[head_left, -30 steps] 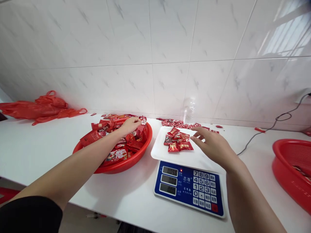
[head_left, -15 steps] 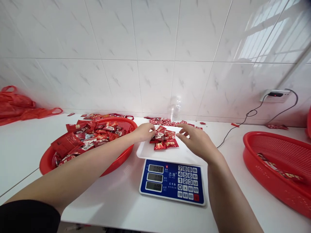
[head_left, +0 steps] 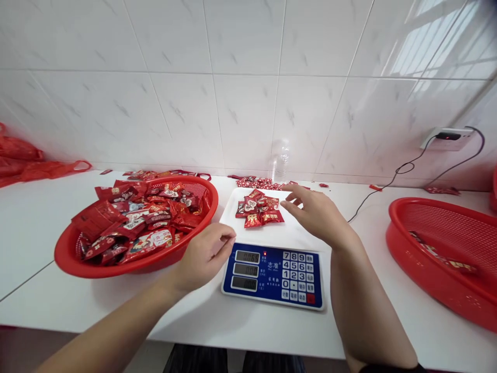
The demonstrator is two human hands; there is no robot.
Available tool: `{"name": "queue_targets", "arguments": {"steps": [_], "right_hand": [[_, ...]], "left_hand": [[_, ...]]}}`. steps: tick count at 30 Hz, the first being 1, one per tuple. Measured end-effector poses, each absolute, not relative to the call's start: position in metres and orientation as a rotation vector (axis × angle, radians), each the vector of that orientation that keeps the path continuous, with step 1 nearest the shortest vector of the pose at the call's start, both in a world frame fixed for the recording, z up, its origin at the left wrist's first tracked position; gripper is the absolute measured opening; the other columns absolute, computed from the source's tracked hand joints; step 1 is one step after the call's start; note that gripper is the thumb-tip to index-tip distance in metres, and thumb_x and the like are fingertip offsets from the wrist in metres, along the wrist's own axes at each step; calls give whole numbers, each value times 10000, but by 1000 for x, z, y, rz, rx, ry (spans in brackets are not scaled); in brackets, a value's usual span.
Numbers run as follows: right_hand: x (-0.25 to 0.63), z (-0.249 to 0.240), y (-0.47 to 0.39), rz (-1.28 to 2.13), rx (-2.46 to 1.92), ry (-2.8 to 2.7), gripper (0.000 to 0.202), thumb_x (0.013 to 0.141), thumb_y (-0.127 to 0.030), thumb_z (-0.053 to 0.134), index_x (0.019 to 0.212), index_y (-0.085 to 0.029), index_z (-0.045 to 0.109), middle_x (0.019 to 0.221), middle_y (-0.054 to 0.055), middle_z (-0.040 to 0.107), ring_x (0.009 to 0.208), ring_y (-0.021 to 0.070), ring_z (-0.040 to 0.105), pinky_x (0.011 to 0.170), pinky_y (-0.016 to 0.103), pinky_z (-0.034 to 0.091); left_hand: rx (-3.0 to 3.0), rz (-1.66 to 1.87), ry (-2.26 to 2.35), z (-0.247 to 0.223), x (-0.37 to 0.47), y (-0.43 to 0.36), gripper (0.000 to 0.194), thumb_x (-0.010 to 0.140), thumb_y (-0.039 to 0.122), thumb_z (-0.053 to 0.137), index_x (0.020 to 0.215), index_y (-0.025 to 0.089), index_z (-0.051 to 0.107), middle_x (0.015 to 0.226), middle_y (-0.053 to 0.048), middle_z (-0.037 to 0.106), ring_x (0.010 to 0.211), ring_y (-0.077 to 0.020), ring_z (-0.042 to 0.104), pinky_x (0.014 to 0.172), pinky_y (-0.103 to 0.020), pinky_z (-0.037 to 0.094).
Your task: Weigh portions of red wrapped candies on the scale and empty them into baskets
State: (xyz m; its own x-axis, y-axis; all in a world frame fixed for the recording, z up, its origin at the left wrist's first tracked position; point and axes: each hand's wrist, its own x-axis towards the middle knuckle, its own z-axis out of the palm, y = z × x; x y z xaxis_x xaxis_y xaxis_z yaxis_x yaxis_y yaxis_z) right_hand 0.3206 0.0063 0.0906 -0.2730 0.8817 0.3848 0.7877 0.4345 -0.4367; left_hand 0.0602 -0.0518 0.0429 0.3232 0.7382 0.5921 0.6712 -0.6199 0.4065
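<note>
Several small red snack packets (head_left: 259, 209) lie in a loose pile on the white weighing tray (head_left: 233, 223) of a digital scale. My right hand (head_left: 312, 212) hovers over the tray's right side, fingers bent and apart, beside the pile with nothing in it. My left hand (head_left: 207, 254) is in front of the tray's near left corner, its fingers curled towards the thumb and no packet showing in them. Facing me is the scale's blue keypad panel (head_left: 274, 277), with its lit displays left of the number keys.
To the left stands a red plastic basket (head_left: 72, 267) heaped with packets. Another red basket (head_left: 407, 259) at the right holds a few long packets. A clear bottle (head_left: 280, 163), scattered packets (head_left: 256, 182), red plastic bags (head_left: 23, 160) and a cable (head_left: 373, 192) lie along the tiled wall.
My left hand has let go of a packet at the pile and drawn back towards me. The top display's reading has risen. My right hand has stayed beside the pile.
</note>
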Motion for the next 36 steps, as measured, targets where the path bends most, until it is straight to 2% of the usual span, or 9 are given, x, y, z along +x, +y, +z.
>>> {"name": "queue_targets", "arguments": {"steps": [4, 8, 21, 28, 36], "right_hand": [[319, 89, 5, 178, -1392, -2129, 336, 912, -394, 477, 1229, -304, 539, 1001, -6, 701, 837, 184, 648, 706, 327, 448], [315, 89, 2, 168, -1386, -2135, 332, 911, -377, 478, 1227, -296, 543, 987, -4, 705, 831, 183, 651, 687, 321, 444], [310, 81, 9, 158, -1409, -2181, 341, 906, -381, 480, 1226, -281, 541, 1003, 2, 703, 874, 195, 653, 740, 343, 461], [308, 80, 12, 169, -1420, -2201, 347, 906, -356, 472, 1243, -295, 528, 1024, 3, 704, 897, 204, 653, 722, 344, 469], [299, 81, 6, 163, -1392, -2195, 332, 916, -400, 464, 1224, -302, 537, 1030, -2, 701, 849, 194, 658, 708, 337, 473]], "left_hand": [[2491, 1433, 1248, -5, 52, -64, 93, 818, 93, 520, 835, 180, 547, 731, 9, 583, 661, -107, 562, 633, -216, 469], [2437, 1524, 1311, -28, 48, -62, 111, 803, 78, 533, 847, 179, 546, 712, 17, 567, 616, -98, 535, 593, -207, 452], [2183, 1469, 1446, -35, 46, -61, 75, 823, 122, 536, 864, 178, 564, 744, 14, 592, 640, -95, 552, 601, -194, 454], [2201, 1444, 1438, -35, 43, -62, 61, 835, 128, 535, 852, 185, 551, 733, 27, 578, 635, -87, 546, 611, -187, 451], [2138, 1424, 1444, -38, 38, -59, 31, 845, 162, 539, 847, 191, 533, 737, 28, 574, 651, -93, 549, 615, -189, 449]]}}
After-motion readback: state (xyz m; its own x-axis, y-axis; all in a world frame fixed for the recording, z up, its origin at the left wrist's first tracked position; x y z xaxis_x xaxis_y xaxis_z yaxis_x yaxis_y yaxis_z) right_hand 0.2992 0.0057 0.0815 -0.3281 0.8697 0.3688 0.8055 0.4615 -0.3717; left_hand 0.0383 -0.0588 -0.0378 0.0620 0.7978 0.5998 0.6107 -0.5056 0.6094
